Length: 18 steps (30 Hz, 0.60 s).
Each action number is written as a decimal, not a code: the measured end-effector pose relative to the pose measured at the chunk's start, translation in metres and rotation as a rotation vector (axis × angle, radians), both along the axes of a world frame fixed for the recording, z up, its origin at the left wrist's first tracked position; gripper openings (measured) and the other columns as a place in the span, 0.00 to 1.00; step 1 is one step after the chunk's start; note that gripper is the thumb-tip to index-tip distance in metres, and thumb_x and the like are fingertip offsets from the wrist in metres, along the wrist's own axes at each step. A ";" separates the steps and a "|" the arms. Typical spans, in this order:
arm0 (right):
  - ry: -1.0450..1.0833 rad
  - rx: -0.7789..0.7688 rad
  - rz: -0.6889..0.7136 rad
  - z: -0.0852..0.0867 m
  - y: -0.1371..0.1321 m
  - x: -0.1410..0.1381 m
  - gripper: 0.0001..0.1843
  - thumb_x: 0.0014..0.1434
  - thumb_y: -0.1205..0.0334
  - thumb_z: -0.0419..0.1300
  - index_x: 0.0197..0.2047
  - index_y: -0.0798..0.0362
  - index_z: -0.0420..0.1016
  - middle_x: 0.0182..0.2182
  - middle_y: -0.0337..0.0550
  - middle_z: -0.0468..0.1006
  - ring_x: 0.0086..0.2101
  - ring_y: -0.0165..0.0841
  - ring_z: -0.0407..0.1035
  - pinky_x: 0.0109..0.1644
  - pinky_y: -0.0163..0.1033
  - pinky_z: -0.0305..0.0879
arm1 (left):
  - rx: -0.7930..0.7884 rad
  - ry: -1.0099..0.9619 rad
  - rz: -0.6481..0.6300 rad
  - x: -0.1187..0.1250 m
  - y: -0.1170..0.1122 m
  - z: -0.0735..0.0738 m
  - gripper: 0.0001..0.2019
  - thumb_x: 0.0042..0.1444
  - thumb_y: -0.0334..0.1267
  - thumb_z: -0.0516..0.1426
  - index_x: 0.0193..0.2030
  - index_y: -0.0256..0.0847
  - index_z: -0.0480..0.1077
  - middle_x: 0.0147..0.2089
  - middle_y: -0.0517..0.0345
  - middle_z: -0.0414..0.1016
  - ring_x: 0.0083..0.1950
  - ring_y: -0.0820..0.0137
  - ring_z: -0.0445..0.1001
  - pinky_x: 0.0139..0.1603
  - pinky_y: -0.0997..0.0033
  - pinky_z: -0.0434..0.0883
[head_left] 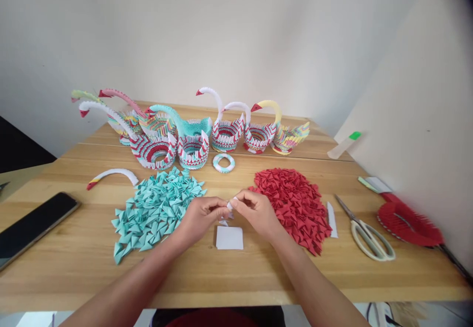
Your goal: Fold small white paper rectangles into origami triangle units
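Both hands meet at the middle of the table, pinching one small piece of white paper between them. My left hand grips its left side with thumb and forefinger. On its right side, my right hand does the same. The fingers hide much of the paper, so its exact folded shape cannot be made out. Just below the fingertips lie small folded white pieces. Nearer to me is a stack of white paper slips. Turquoise folded triangles are heaped by my left hand, red folded triangles by my right.
Several folded-paper swans line the back, with a paper ring before them. A curved white neck piece and a phone lie left. Scissors, a white strip and a red paper piece lie right.
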State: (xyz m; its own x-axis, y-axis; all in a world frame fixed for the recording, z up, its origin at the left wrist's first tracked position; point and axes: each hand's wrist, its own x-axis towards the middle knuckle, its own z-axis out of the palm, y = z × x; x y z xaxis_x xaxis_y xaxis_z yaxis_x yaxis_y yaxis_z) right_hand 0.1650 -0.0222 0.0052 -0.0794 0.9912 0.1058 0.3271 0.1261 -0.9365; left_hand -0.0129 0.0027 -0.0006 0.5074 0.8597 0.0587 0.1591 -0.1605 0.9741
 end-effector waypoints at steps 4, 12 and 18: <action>-0.035 -0.010 -0.004 0.004 -0.002 -0.002 0.12 0.56 0.56 0.59 0.26 0.54 0.73 0.22 0.37 0.72 0.24 0.27 0.63 0.27 0.31 0.57 | 0.052 0.038 0.025 0.002 -0.001 0.002 0.11 0.55 0.41 0.56 0.28 0.36 0.74 0.26 0.57 0.75 0.29 0.71 0.70 0.31 0.75 0.66; -0.048 0.028 0.022 0.002 -0.002 -0.001 0.16 0.58 0.54 0.58 0.23 0.54 0.70 0.20 0.36 0.68 0.23 0.27 0.61 0.26 0.32 0.56 | 0.111 0.060 0.044 0.002 -0.001 -0.004 0.13 0.57 0.42 0.55 0.26 0.37 0.70 0.23 0.60 0.71 0.25 0.74 0.66 0.27 0.77 0.62; 0.163 -0.114 -0.001 0.001 0.001 0.001 0.22 0.59 0.51 0.57 0.19 0.53 0.62 0.15 0.33 0.63 0.19 0.25 0.57 0.25 0.32 0.55 | 0.755 0.228 0.153 -0.002 -0.004 -0.003 0.07 0.60 0.38 0.56 0.33 0.39 0.72 0.30 0.57 0.74 0.32 0.70 0.68 0.36 0.71 0.63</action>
State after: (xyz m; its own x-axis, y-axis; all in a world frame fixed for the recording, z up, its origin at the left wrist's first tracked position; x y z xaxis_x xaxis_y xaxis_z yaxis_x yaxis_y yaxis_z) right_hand 0.1655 -0.0209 0.0058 -0.0696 0.9976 0.0045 0.1704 0.0163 -0.9852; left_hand -0.0145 -0.0018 -0.0040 0.4565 0.6903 0.5614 0.4148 -0.7233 0.5521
